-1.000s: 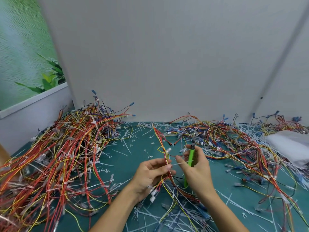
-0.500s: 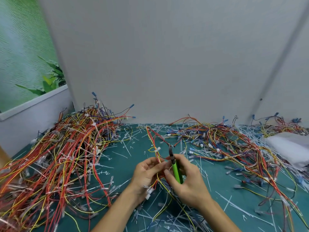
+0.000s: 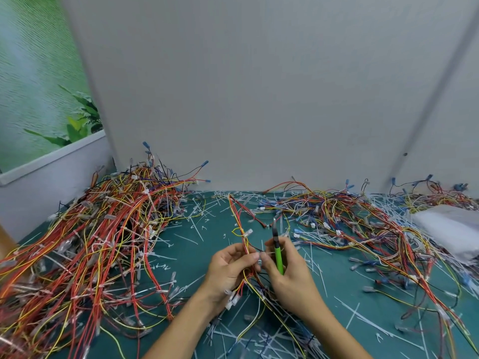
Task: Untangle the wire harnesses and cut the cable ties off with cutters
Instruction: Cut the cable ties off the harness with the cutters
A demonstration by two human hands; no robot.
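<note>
Head view: the left hand (image 3: 229,268) has its fingers curled round a thin red and yellow wire harness (image 3: 239,224) that rises from the teal bench (image 3: 197,255), just above the bench's near middle. The right hand (image 3: 290,273), fingertips touching the left's, is clamped on the green-handled cutters (image 3: 277,255), blades pointing up and away from the bundle. A white cable tie (image 3: 267,252) seems pinched between both hands. Risk: the blades could nick wire insulation if slid under carelessly, since the tie sits tight on the strands.
</note>
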